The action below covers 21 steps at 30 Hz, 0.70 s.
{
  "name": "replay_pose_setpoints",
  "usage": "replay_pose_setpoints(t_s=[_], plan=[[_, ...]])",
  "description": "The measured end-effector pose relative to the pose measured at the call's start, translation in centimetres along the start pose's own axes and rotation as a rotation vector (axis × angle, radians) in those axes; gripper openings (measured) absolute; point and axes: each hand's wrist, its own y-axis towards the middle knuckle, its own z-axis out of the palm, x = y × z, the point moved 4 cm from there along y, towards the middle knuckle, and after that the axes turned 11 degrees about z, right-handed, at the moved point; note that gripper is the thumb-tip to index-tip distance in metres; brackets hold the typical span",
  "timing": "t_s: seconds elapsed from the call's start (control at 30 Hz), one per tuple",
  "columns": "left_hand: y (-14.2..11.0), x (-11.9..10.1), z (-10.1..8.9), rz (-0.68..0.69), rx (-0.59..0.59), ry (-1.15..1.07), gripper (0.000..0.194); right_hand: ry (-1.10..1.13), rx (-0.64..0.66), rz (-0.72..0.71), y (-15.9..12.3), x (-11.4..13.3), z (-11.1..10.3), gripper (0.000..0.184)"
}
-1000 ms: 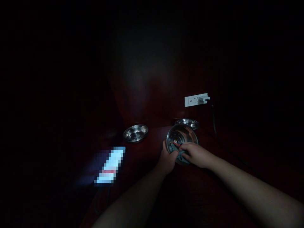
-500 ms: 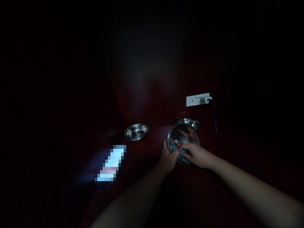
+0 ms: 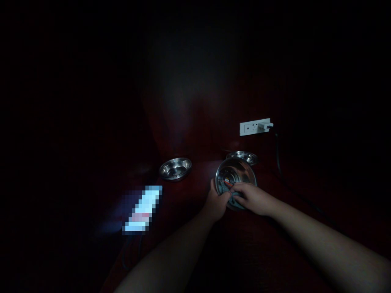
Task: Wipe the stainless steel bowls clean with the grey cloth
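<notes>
A shiny steel bowl [image 3: 246, 171] is tilted with its mouth toward me, and a small red-and-white label shows on its inner bottom. My left hand [image 3: 216, 203] grips the bowl's lower left rim, thumb inside and fingers around the outside. With closed fingers, my right hand [image 3: 252, 198] presses a grey-green cloth [image 3: 234, 200] against the bowl's lower inside. Part of the cloth is hidden under that hand. Just behind the bowl sits a steel dish [image 3: 249, 158], partly covered by it. Another steel dish [image 3: 175, 169] stands to the left, apart from both hands.
A lit, pixelated screen [image 3: 143, 211] lies at the left, with thin cables [image 3: 131, 252] below it. On the back wall is a white socket panel [image 3: 252, 127] with a plug in it; a dark cord [image 3: 277, 156] runs down rightward. Surroundings are very dark, the surface dark red.
The view has shifted slightly, so everything sits a little differently in frame. Both hands keep their hold on the bowl and cloth, with barely any visible movement.
</notes>
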Motion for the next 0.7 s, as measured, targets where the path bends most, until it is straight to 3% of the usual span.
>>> replay_pose_setpoints(t_s=[0.33, 0.7], plan=[[-0.01, -0.12, -0.09, -0.012, -0.004, 0.034, 0.047, -0.02, 0.019, 0.02, 0.03, -0.1, 0.07, 0.017], [0.04, 0.29, 0.02, 0.013, -0.007, 0.03, 0.046, -0.275, -0.028, 0.049, 0.2, -0.82, -0.3, 0.017]])
